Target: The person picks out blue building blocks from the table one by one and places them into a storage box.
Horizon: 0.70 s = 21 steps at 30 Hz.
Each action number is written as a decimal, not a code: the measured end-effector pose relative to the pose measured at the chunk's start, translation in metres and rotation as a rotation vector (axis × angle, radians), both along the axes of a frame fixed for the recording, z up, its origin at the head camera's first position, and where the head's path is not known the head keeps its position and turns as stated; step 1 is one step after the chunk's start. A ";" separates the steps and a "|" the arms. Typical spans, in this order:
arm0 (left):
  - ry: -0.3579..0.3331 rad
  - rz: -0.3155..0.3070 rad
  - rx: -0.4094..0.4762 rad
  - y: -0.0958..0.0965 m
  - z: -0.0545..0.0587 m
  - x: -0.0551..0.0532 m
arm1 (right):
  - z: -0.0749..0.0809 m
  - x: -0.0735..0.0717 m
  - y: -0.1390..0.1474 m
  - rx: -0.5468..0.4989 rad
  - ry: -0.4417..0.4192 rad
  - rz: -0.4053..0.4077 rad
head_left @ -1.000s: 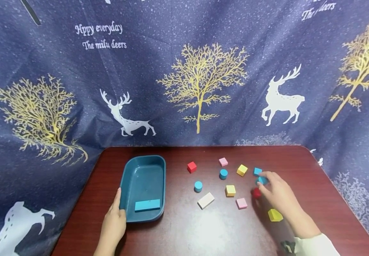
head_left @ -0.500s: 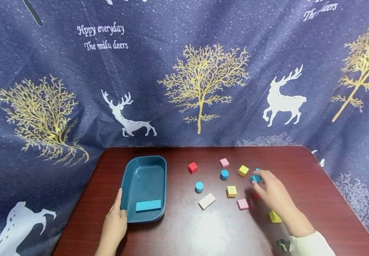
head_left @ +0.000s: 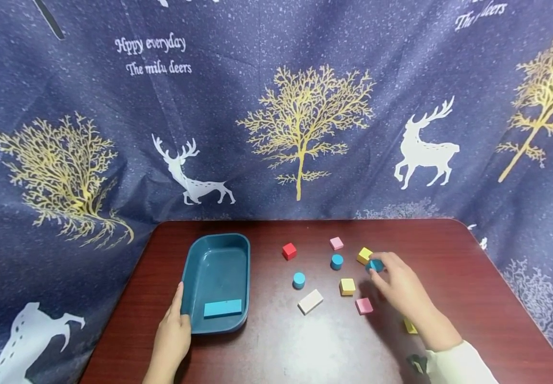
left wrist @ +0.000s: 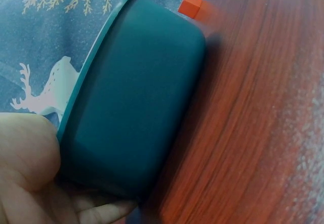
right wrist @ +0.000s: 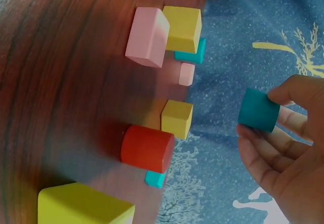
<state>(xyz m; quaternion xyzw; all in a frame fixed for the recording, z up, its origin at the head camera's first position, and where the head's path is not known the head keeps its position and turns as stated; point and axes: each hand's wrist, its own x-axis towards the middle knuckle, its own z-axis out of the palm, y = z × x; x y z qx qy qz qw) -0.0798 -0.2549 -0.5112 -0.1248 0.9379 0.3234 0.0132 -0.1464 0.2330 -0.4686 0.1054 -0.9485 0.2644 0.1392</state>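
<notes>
Pinching a teal block (right wrist: 258, 110) between thumb and fingers, the right hand (head_left: 403, 285) is hovering over the right side of the brown surface (head_left: 266, 341). In the head view that block is showing just beside a yellow cube (head_left: 365, 255) (can't tell if they're touching). The left hand (head_left: 173, 328) is gripping the near left corner of a dark teal tray (head_left: 218, 266), fingers lying along the outer wall. Inside the tray, a light blue slab (head_left: 222, 308) is resting near the close end. Loose pieces are lying between tray and right hand: a red cube (head_left: 289, 251), a far pink block (head_left: 336, 243), two blue cylinders (head_left: 298, 280), a white slab (head_left: 310, 302), a second yellow cube (head_left: 347, 287) and a near pink block (head_left: 364, 306). The right forearm is partly covering a yellow block (head_left: 410, 326). The right wrist view is also showing a red cylinder (right wrist: 147, 148) on the surface and a small blue block (right wrist: 155, 179) beyond it, mostly hidden. Behind everything, a dark blue cloth (head_left: 266, 32) with deer and golden trees is hanging.
</notes>
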 end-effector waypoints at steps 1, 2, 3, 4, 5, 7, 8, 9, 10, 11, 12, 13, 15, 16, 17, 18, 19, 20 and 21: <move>0.002 0.000 0.001 0.000 0.000 0.000 | 0.000 -0.001 -0.001 -0.001 0.002 0.005; 0.002 0.001 0.002 0.000 0.000 0.000 | 0.000 -0.001 -0.002 0.000 0.005 0.007; 0.004 0.002 0.003 0.000 0.001 0.000 | 0.000 -0.002 -0.003 -0.001 0.004 0.012; 0.005 0.001 0.004 0.000 0.001 0.000 | 0.000 -0.002 -0.003 0.001 0.006 0.016; 0.007 0.001 0.003 0.000 0.001 0.000 | 0.000 -0.003 -0.004 0.004 0.010 0.020; 0.011 0.001 0.003 0.001 0.001 0.000 | 0.000 -0.004 -0.006 0.008 0.020 0.027; 0.011 0.001 0.003 0.001 0.001 0.000 | 0.000 -0.004 -0.007 0.010 0.026 0.031; 0.013 0.001 0.003 0.001 0.000 0.000 | 0.000 -0.005 -0.008 0.010 0.031 0.037; 0.014 0.001 0.001 0.001 0.000 0.000 | 0.000 -0.005 -0.009 0.010 0.036 0.043; 0.014 0.002 -0.001 0.001 0.000 0.000 | 0.000 -0.006 -0.010 0.009 0.040 0.048; 0.014 0.001 -0.003 0.001 0.000 0.000 | 0.000 -0.006 -0.011 0.007 0.041 0.052; 0.014 0.001 -0.005 0.001 0.000 0.000 | 0.000 -0.006 -0.012 0.003 0.041 0.056; 0.014 0.000 -0.010 0.001 0.000 0.000 | 0.000 -0.006 -0.014 -0.004 0.038 0.059; 0.014 -0.001 -0.012 0.001 0.000 0.000 | 0.000 -0.005 -0.015 -0.006 0.034 0.059; 0.014 -0.001 -0.014 0.001 0.000 0.000 | 0.001 -0.005 -0.016 -0.008 0.032 0.060; 0.012 -0.002 -0.016 0.001 0.000 0.000 | 0.001 -0.005 -0.017 -0.010 0.031 0.062; 0.010 -0.002 -0.016 0.001 0.001 0.000 | 0.002 -0.005 -0.019 -0.012 0.028 0.064; 0.013 -0.002 -0.019 0.001 0.001 0.000 | 0.002 -0.005 -0.020 -0.013 0.025 0.067; 0.014 -0.001 -0.020 0.001 0.001 0.000 | 0.003 -0.005 -0.022 -0.015 0.021 0.069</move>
